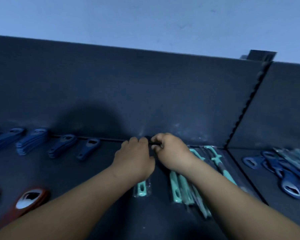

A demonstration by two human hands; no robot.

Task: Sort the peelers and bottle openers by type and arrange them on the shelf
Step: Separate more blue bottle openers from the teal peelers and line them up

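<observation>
Blue bottle openers are lined along the back edge of the shelf, and a red opener is laid front-left. Mid-shelf, a packaged peeler is gripped under the curled left hand. A dark piece is pinched by the right hand, above more teal peelers.

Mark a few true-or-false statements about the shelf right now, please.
1. Blue openers line the shelf's back left. True.
2. Red openers lie front left. True.
3. The hands are far apart. False: left hand and right hand meet near the back panel.
4. The peelers are red. False: teal.
5. The right bay is bare. False: a mixed pile of openers and peelers lies there.
</observation>
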